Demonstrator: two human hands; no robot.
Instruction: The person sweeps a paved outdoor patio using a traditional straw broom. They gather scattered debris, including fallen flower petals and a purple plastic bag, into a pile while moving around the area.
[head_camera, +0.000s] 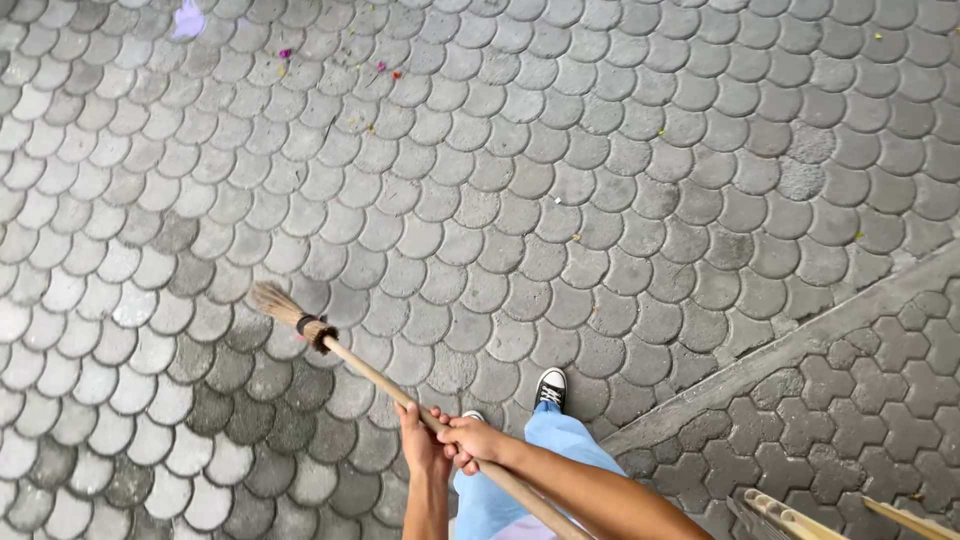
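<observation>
**Outdoors, two hands on a broom over grey paving**

Both of the person's hands grip the long wooden handle of a broom (300, 325), which runs from the lower middle of the view up and to the left. The left hand (420, 440) wraps the handle from the left side, fingers curled around it. The right hand (475, 440) closes over the handle just beside it, the two hands touching or nearly so, with the right forearm stretching down to the bottom edge. Each grip is a full, closed fist around the wood.

The broom's brush head, a bundle of pale straw bound with a dark band, rests on or just above the paving (560, 170) at the left of the view, well apart from the hands.

Just beyond the hands, a black-and-white sneaker (551, 387) points forward below a light blue trouser leg (560, 435). Small coloured bits of litter (330, 70) lie scattered on the stones near the top left. A concrete strip (800, 345) crosses diagonally at right, dividing the scalloped stones from differently shaped pavers. Pale wooden sticks (790, 518) show in the bottom right corner.
</observation>
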